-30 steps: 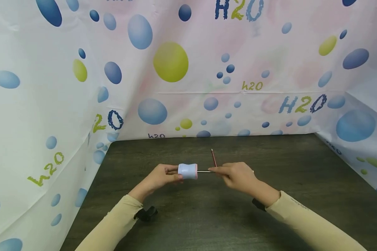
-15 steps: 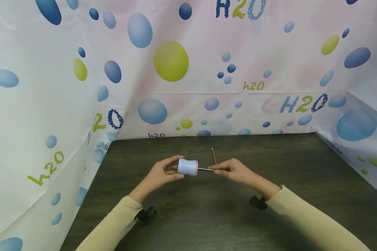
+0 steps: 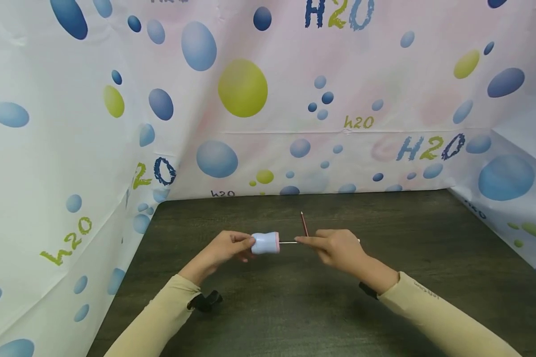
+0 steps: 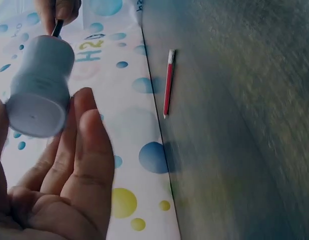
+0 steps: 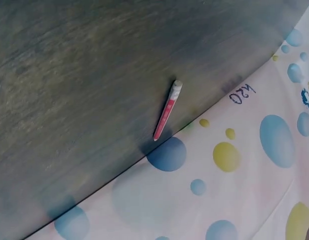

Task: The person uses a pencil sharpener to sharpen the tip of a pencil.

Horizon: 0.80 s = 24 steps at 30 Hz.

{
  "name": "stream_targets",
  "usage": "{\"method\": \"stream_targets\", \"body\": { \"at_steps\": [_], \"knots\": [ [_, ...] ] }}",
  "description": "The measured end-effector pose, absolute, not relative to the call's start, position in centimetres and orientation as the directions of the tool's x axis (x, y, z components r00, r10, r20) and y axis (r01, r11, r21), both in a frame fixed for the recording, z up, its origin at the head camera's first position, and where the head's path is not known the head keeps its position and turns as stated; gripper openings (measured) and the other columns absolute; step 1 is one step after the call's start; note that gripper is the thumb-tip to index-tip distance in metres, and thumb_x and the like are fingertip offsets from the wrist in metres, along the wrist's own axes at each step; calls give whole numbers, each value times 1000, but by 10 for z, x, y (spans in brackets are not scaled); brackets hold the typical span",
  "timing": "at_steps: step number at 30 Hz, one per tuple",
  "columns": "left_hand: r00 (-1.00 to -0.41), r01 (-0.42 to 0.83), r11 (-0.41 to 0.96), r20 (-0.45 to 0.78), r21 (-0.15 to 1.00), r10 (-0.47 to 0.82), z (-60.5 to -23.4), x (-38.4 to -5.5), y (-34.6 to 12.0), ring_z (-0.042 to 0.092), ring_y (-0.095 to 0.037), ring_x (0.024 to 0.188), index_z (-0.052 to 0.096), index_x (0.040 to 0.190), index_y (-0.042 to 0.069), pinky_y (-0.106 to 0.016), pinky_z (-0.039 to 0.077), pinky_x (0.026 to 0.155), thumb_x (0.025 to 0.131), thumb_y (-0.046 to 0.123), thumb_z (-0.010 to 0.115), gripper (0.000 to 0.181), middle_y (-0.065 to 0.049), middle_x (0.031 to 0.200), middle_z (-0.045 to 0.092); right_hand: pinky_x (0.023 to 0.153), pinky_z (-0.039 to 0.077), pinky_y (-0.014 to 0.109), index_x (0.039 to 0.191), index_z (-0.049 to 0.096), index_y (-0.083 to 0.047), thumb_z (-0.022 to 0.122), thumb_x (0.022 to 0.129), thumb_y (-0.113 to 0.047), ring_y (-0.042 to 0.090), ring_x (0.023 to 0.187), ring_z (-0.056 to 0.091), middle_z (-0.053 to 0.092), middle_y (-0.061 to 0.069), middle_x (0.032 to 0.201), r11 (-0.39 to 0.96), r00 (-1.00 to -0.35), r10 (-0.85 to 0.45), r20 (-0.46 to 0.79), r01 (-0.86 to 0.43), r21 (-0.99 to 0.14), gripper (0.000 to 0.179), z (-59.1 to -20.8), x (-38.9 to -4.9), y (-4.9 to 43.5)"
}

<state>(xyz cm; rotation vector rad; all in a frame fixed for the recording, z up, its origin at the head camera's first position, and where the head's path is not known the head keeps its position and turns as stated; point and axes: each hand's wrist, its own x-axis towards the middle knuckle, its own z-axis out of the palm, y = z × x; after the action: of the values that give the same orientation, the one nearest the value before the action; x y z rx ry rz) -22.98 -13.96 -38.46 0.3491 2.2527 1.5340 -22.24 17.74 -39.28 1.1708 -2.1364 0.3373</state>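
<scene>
My left hand (image 3: 223, 249) grips the rear end of a light-blue, waisted pencil sharpener (image 3: 265, 243) with a pink rim, thumb across its near side. In the left wrist view the sharpener's round base (image 4: 37, 116) faces the camera, between thumb and fingers. A thin pencil (image 3: 288, 242) runs from the sharpener's pink end to my right hand (image 3: 341, 248), which pinches it with the index finger laid along it. The pencil's tip is hidden inside the sharpener, and its far end pokes out behind the right hand. Both things are held above the table.
A red pencil (image 5: 166, 112) with a white end lies on the dark wooden table (image 3: 268, 307), beyond the right hand. A white sheet (image 3: 295, 99) printed with coloured bubbles and lettering hangs behind the table and along both sides.
Since half a second ago the sharpener has dipped and levelled. My left hand has rolled, its thumb now higher on the sharpener, and my right hand has turned over with its back upward.
</scene>
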Motion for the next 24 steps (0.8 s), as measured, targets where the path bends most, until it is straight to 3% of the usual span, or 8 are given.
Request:
{"method": "stream_targets", "body": {
  "at_steps": [4,7,10,12,14,16,19,24],
  "knots": [
    [-900,-2,372,-164,928,405,-387,-226,-137,74,-37,105,58,136,-13,-48,62,94,99,31,69,58,-31,126,69,62,3,15,111,81,-18,63,73,12,0,66,4,37,-4,57,560,-363,-652,665,-822,100,51,-394,-221,177],
    [-915,60,375,-99,925,392,-387,-222,-135,71,-39,116,58,137,-11,-43,63,94,98,22,71,54,-30,132,66,58,4,14,112,81,-17,65,76,12,-1,63,5,41,-3,55,580,-462,-644,610,-815,-5,49,-391,-219,176],
    [-924,177,401,11,899,382,-387,-218,-134,71,-39,116,61,137,-7,-36,64,89,93,16,76,52,-29,131,67,51,10,13,117,79,-14,67,88,6,-5,54,11,64,1,62,581,-634,-635,443,-769,-267,37,-385,-218,177],
    [-917,279,444,99,852,387,-386,-215,-133,73,-37,111,64,135,-4,-34,65,85,89,15,80,52,-27,126,70,48,17,14,121,77,-7,66,95,-1,-4,50,15,68,12,67,549,-723,-633,277,-672,-497,29,-380,-221,179],
    [-902,359,475,168,803,398,-386,-213,-133,75,-36,107,66,134,-1,-36,65,84,86,15,83,54,-25,124,72,50,29,16,124,73,1,63,99,-5,-4,50,27,75,24,87,494,-758,-640,126,-532,-687,27,-377,-225,180],
    [-887,413,502,211,760,410,-384,-212,-133,76,-33,105,67,134,2,-39,64,85,84,17,84,55,-23,124,73,55,34,19,125,69,7,59,101,-6,-1,54,30,67,32,85,451,-755,-655,18,-410,-793,29,-375,-230,182],
    [-878,423,482,216,767,426,-383,-212,-135,74,-34,109,66,135,3,-46,62,92,86,18,83,55,-22,129,71,63,42,21,127,68,9,59,102,-8,-3,65,41,71,33,99,425,-736,-677,-5,-385,-820,31,-374,-233,182],
    [-886,256,281,108,925,452,-378,-218,-140,59,-44,130,48,146,-1,-51,55,106,97,18,73,58,-28,148,52,50,30,20,129,70,-2,62,102,-12,-1,52,27,71,17,76,512,-791,-605,94,-477,-714,31,-370,-226,179]
  ]
}}
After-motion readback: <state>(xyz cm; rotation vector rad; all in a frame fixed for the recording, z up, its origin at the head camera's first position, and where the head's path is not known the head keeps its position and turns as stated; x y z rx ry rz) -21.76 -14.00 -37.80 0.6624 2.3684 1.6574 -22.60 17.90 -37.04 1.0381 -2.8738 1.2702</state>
